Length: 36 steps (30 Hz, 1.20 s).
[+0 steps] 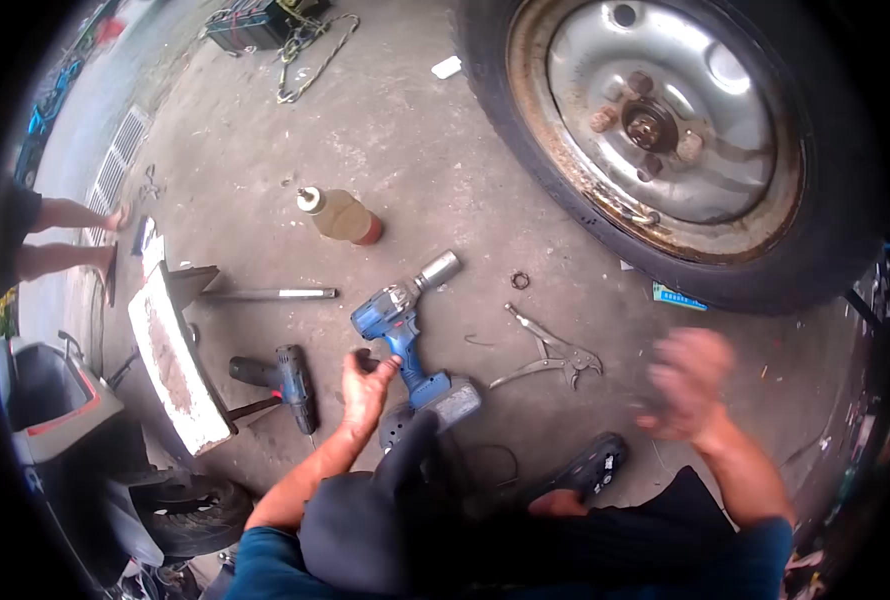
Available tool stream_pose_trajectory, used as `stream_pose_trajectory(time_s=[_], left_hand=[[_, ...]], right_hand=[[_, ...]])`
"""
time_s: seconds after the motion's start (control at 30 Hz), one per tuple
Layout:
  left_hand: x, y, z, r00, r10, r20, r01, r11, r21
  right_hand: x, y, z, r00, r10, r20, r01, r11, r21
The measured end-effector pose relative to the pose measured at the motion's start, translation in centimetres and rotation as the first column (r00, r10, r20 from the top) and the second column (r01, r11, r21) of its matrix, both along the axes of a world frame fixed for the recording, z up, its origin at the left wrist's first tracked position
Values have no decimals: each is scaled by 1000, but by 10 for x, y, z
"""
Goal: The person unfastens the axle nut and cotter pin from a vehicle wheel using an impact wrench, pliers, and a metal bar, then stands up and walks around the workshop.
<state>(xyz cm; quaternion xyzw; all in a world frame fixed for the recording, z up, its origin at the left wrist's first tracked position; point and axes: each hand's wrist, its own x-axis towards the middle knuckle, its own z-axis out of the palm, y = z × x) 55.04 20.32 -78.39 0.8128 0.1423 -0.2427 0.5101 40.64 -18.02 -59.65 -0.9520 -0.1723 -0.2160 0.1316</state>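
Note:
My left hand is beside the handle of a blue cordless impact wrench, thumb and fingers apart; the thumb tip seems to touch the handle. The wrench lies on the concrete floor with a silver socket on its nose and a battery at its base. My right hand is raised over the floor to the right, smeared by motion, so I cannot make out its fingers. Between the hands lie locking pliers and a small dark ring-shaped nut.
A car wheel with rusty lug nuts stands at the upper right. Around me are a plastic bottle, a metal bar, a dark cordless drill, a white low stool and a toolbox. Another person's legs show at left.

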Motion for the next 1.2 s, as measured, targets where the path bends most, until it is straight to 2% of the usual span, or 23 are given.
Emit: stream_pose_trajectory(time_s=[0.03,0.07,0.13,0.17,0.23,0.27,0.3,0.37,0.4,0.5,0.53,0.6,0.7,0.77,0.8,0.83,0.9,0.97,1.03,1.1,1.13,1.17,1.2], left_hand=[[-7,-5,-7,997,27,-74,-28,1000,-13],[-4,-18,9,966,-3,-260,-14,998,-65],[-9,-29,-17,977,-32,-213,3,991,-133],[-9,-33,-18,984,-15,-175,-9,991,-133],[-1,-35,-28,996,0,-89,-18,980,-198],[2,-41,-35,987,106,-120,-140,939,-315],[4,-42,-38,975,128,-182,-184,923,-337],[6,-42,-42,934,178,-310,-290,885,-365],[4,-43,-45,932,194,-305,-311,860,-405],[-6,-54,-4,960,185,-211,-256,885,-389],[-10,-48,-4,971,123,-205,-187,925,-331],[-18,-49,3,975,98,-197,-154,944,-292],[-29,-65,34,987,46,-156,-95,942,-322],[-28,-75,51,998,-12,-59,-11,927,-375],[-16,-82,76,988,-136,-77,93,909,-406],[-8,-88,81,963,-227,-145,109,820,-561],[7,-101,91,879,-427,-214,78,570,-818],[15,-130,122,887,-429,-171,89,522,-848],[25,-155,130,879,-458,-134,104,459,-882],[33,-178,128,878,-458,-142,62,402,-914],[34,-188,131,883,-442,-160,35,401,-915],[34,-197,133,887,-427,-177,9,397,-918],[33,-203,133,884,-425,-195,-19,384,-923]], right_hand=[[27,21,-10,966,73,-249,-44,992,119],[40,37,-51,941,56,-333,11,980,197],[72,67,-107,833,27,-552,106,972,209],[91,83,-127,713,16,-701,211,949,235],[123,118,-168,504,53,-862,580,719,383],[136,136,-191,502,55,-863,700,561,442],[143,153,-212,498,65,-865,792,374,484],[149,182,-239,494,-40,-869,863,148,484],[151,191,-245,457,-82,-886,890,49,454],[152,205,-252,437,-180,-881,870,-165,465],[155,201,-227,453,-106,-885,829,-314,462],[158,186,-181,508,36,-861,707,-588,393],[163,178,-193,815,4,-579,279,-879,387],[165,163,-151,884,-51,-464,140,-919,368],[164,158,-130,905,-83,-418,84,-927,367],[162,151,-110,922,-116,-370,30,-930,365],[166,131,-74,943,-95,-318,45,-912,407],[170,109,-44,970,-88,-228,35,-873,486],[178,85,-26,985,-92,-145,8,-820,573],[186,68,-8,981,-136,-135,-22,-779,627],[188,55,-12,988,-78,-130,19,-790,613],[192,48,-16,988,-102,-118,8,-725,689],[194,42,-13,988,-83,-127,26,-731,682]])
